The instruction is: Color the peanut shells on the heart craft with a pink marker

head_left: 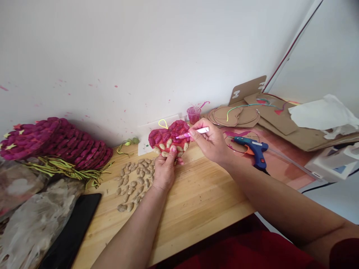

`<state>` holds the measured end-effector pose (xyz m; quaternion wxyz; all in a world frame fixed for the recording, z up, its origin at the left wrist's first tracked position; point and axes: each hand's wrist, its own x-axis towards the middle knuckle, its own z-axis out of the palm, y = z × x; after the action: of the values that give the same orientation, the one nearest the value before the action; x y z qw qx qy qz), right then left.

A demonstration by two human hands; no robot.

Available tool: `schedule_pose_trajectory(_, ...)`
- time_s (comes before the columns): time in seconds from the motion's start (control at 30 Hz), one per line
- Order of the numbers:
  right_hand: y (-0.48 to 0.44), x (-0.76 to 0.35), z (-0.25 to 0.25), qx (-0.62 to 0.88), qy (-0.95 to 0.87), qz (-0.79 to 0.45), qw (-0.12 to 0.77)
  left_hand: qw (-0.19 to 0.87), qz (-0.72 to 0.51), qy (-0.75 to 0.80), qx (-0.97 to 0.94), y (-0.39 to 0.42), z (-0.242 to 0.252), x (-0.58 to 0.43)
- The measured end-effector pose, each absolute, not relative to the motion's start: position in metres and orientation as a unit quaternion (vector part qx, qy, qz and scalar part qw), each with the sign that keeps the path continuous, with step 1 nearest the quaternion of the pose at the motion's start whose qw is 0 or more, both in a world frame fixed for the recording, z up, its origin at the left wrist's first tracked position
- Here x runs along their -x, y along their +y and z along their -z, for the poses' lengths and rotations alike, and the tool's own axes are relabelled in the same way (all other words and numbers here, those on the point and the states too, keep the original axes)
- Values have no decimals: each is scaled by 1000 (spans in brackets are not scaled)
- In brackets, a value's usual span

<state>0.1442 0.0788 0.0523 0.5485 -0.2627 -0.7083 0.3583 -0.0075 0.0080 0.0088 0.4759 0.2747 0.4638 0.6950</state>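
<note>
My left hand [165,170] grips a heart-shaped craft piece [159,136] by its lower edge, thumb on the front. Peanuts cover the heart: the upper ones are painted magenta, the lower ones are bare tan, and red shows between them. A yellow loop of cord [163,123] rises from its top. My right hand [209,144] pinches a white-handled paintbrush [203,130], its pink tip touching or very close to the heart's right side. Loose peanuts [134,184] lie on the wooden table left of my left hand.
A cup of magenta paint [193,114] stands behind, by the wall. To the right are a blue glue gun [254,147] and cardboard hearts [228,116]. Left, finished-looking magenta peanut hearts [64,138] lean in a row, near yellow cords [64,167], plastic bags [47,213] and a black tablet-like slab [81,224].
</note>
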Motion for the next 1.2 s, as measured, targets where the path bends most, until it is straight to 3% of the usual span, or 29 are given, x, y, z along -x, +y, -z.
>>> schedule_pose_trajectory(0.97,80,-145,-48,332,-719,-328,515,474,-709,464,-239,9,-9,9)
schedule_pose_trajectory(1.2,85,-144,-48,323,-668,-356,568,469,-713,468,-230,12,-6,9)
